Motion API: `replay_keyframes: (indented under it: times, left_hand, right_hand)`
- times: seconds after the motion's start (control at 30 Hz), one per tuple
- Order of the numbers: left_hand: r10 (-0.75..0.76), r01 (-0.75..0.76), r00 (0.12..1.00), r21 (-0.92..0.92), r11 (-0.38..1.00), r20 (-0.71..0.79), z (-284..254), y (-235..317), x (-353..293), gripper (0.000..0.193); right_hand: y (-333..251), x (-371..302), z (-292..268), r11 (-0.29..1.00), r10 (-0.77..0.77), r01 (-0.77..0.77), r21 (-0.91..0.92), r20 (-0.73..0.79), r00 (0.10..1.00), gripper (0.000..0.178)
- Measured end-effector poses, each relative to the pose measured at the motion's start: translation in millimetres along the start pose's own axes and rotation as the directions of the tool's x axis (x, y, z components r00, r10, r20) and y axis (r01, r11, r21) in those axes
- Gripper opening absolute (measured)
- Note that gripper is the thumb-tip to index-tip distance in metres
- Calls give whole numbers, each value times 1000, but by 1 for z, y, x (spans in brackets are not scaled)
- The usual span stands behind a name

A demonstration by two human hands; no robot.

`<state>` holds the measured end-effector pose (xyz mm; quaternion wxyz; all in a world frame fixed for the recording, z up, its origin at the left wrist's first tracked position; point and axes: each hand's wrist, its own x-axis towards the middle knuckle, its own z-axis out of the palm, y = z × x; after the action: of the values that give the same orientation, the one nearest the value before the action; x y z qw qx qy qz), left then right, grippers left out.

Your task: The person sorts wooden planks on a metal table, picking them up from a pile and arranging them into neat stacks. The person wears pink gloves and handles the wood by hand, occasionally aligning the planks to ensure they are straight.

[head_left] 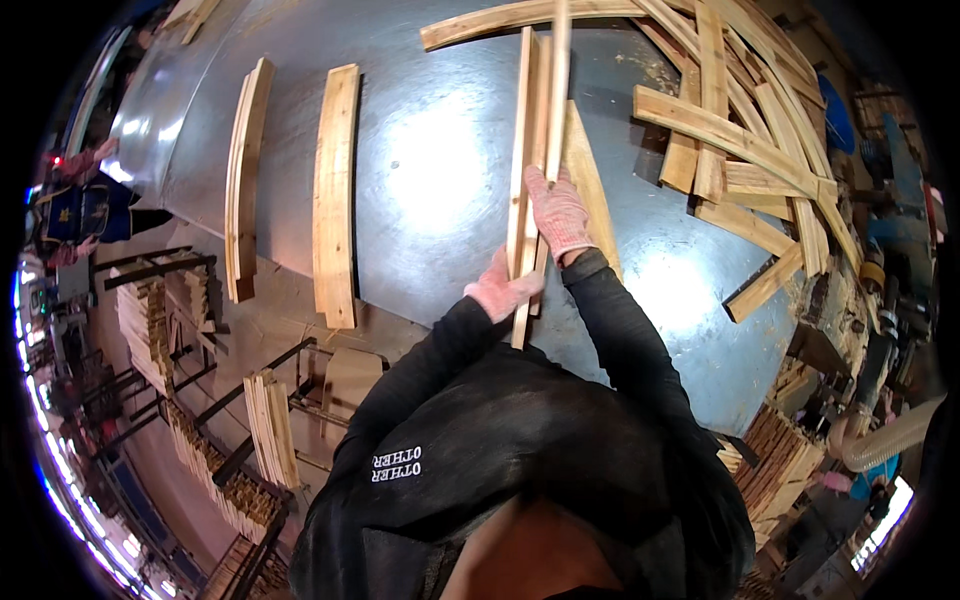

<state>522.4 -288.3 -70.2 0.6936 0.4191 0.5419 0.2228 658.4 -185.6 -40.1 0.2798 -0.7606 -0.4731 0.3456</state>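
My left hand (503, 287), in a pale pink knit glove, is closed round the near end of several narrow wooden boards (521, 140) held lengthwise, pointing away from me. Farther up, my right hand (562, 213), gloved alike, grips the same bundle from the right, fingers round a thin wooden strip (560, 90) at its side. Under and beside my right hand, a wider tapering board (590, 185) lies on the grey metal table (455, 250). The palms and the fingers' undersides are hidden.
Two board groups, a stack (245, 180) and a wide board (336, 195), lie at left, overhanging the near table edge. A jumbled pile of boards (735, 140) covers the far right. Racks of cut wood (270, 430) stand lower left. Another person (85, 210) is at far left.
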Motion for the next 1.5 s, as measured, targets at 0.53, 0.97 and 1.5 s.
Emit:
replay_keyframes:
  times: [0.53, 0.97, 1.5]
  left_hand:
    - [-36, 125, 988, 635, 762, -152, -57, 38, -48, 95]
    - [-53, 175, 875, 212, 961, -481, -205, -22, -73, 70]
    - [224, 329, 790, 704, 630, -570, -110, 22, -48, 110]
  right_hand:
    - [-9, -37, 28, 969, -20, -120, 215, 552, 834, 94]
    - [-21, -38, 78, 959, -165, 233, -163, 347, 923, 57]
    - [-22, 81, 23, 915, 12, -165, -367, -385, 923, 97]
